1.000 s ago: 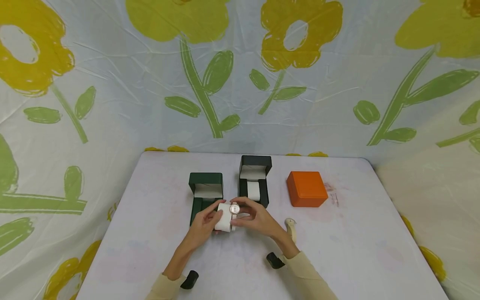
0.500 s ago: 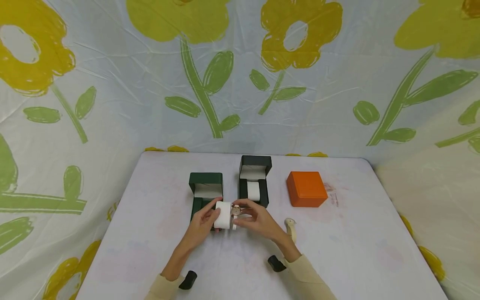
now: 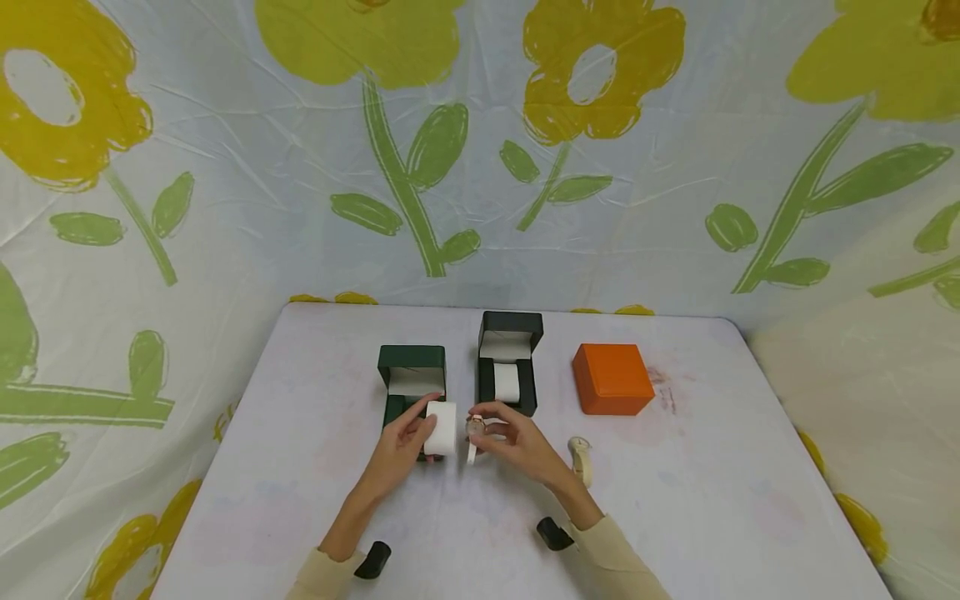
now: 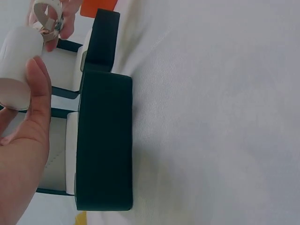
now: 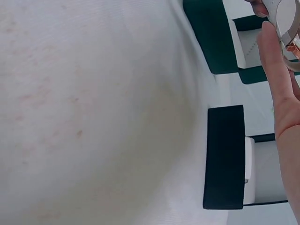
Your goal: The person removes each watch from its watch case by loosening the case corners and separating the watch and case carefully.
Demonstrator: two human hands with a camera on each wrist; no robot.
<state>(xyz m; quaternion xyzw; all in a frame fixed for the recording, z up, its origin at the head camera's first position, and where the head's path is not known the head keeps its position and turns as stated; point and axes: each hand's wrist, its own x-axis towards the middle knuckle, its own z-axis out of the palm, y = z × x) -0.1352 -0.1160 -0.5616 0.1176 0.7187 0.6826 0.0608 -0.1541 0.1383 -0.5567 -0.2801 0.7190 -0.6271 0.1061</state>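
My left hand (image 3: 397, 448) grips a white watch cushion (image 3: 441, 428), its thumb along the near side in the left wrist view. To the right of the cushion, my right hand (image 3: 517, 442) pinches a wristwatch (image 3: 476, 427) with a white strap and a rose-gold case. The strap forms a loop in the left wrist view, and a small gap separates it from the cushion in the head view. Just beyond the left hand stands an open green watch box (image 3: 412, 371), partly hidden by that hand. Behind the right hand, an open black watch box (image 3: 512, 333) contains another white cushion (image 3: 507, 382).
A closed orange box (image 3: 613, 379) stands at the back right of the table (image 3: 720, 467). A second watch (image 3: 581, 460) with a cream strap lies to the right of the right wrist. A flower-printed cloth (image 3: 645, 208) hangs behind the table.
The watch has come off the white cushion and moved slightly right in the right hand. The left hand has shifted a little left with the cushion.
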